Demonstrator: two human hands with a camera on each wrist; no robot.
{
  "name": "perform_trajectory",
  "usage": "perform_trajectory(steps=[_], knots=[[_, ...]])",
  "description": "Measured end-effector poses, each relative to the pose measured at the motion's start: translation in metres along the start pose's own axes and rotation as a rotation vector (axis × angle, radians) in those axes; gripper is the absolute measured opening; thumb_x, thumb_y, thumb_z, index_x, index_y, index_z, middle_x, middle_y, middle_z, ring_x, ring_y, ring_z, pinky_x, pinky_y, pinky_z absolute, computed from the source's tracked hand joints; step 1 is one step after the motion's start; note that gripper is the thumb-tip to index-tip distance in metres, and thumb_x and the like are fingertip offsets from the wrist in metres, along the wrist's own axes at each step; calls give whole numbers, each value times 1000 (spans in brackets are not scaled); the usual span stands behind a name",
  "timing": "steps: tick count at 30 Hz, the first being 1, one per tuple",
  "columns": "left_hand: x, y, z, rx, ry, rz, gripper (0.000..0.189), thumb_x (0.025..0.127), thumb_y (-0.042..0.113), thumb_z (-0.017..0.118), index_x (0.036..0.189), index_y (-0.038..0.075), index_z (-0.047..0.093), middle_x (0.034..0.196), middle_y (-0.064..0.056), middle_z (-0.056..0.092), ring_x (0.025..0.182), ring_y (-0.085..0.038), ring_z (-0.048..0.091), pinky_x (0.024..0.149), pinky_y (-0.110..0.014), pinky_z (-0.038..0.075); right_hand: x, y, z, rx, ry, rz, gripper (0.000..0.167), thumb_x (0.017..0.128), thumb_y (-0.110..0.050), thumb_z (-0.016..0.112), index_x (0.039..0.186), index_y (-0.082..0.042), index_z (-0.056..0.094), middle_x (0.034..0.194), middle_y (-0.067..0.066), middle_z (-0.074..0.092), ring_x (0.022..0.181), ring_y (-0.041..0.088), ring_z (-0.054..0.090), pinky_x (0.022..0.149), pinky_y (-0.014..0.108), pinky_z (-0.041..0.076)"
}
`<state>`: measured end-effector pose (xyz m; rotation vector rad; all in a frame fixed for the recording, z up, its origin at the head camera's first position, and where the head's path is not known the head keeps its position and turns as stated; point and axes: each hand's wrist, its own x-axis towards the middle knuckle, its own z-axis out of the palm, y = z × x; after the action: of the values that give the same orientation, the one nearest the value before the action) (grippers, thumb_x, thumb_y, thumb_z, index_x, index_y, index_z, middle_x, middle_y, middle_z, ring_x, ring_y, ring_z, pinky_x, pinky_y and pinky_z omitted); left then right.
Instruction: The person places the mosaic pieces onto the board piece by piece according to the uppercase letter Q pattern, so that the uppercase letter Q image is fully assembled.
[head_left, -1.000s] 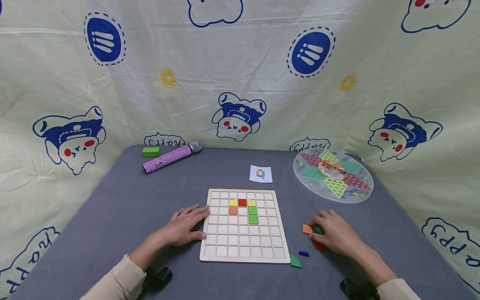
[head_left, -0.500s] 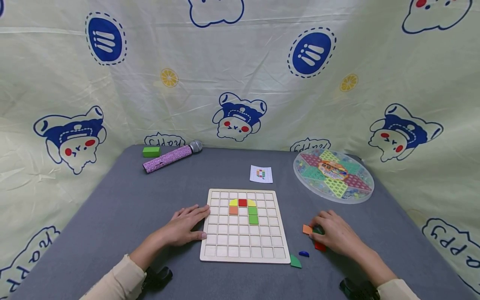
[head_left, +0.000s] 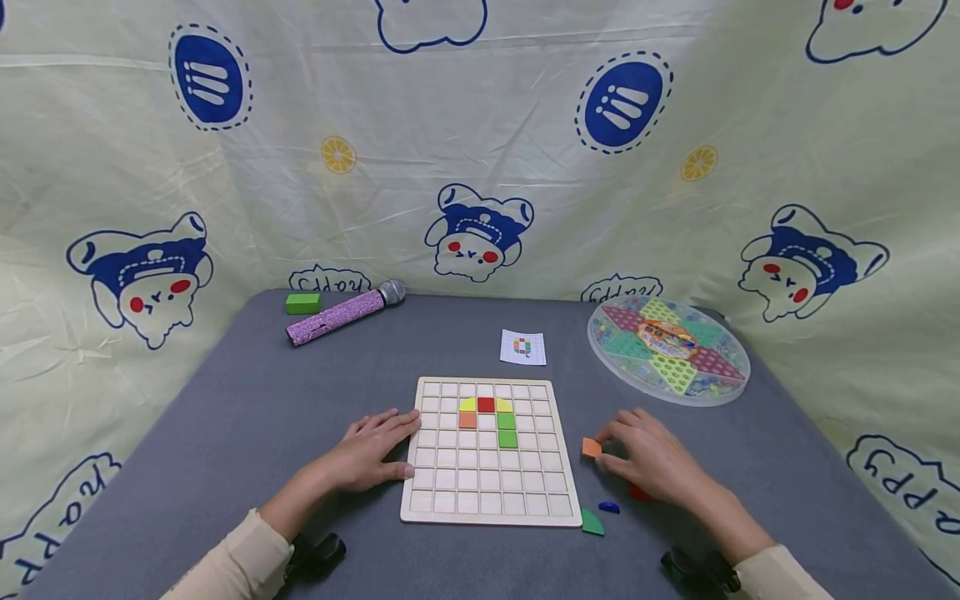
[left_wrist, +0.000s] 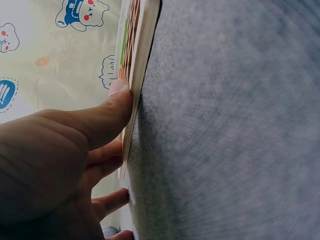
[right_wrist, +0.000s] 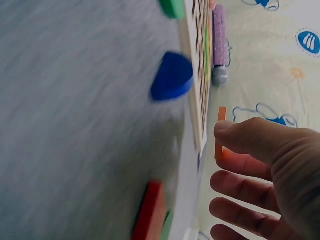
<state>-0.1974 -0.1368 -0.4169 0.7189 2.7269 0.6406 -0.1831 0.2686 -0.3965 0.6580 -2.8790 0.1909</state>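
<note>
My right hand [head_left: 651,454] pinches an orange square tile [head_left: 591,448] between thumb and finger, to the right of the wooden grid board [head_left: 450,482]. In the right wrist view the orange tile [right_wrist: 220,134] appears edge-on, raised off the cloth. My left hand [head_left: 369,454] rests at the board's left edge with thumb and fingers touching it; the left wrist view shows the thumb [left_wrist: 116,102] against the rim. On the board lie yellow curved pieces, a red square [head_left: 486,405], an orange square [head_left: 467,420] and two green squares [head_left: 507,429].
Beside the board lie a green quarter piece [head_left: 592,522], a blue half-round piece [head_left: 609,507] and a red piece [head_left: 640,493], partly hidden by my right hand. Farther back are a pattern card [head_left: 522,348], a round game box [head_left: 667,350], a purple microphone [head_left: 341,317] and a green block [head_left: 303,303].
My right hand has picked up the orange tile from among the loose pieces and moved left toward the board with it. The left hand has stayed in place.
</note>
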Motion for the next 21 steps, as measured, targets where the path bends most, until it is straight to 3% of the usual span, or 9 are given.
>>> perform_trajectory(steps=[13, 21], knots=[[0, 1, 0, -4, 7, -2, 72, 90, 41, 60, 149, 13, 30, 156, -4, 29, 145, -34, 18, 112, -62, 10, 39, -46, 8, 37, 36, -151, 17, 78, -27, 75, 91, -17, 71, 92, -3, 62, 89, 15, 50, 76, 36, 46], [0, -2, 2, 12, 37, 45, 70, 90, 39, 60, 148, 11, 32, 154, -6, 32, 144, -36, 22, 110, -64, 14, 67, -73, 18, 19, 48, -273, 15, 78, -28, 75, 88, -18, 71, 89, -2, 62, 86, 15, 53, 76, 33, 46]])
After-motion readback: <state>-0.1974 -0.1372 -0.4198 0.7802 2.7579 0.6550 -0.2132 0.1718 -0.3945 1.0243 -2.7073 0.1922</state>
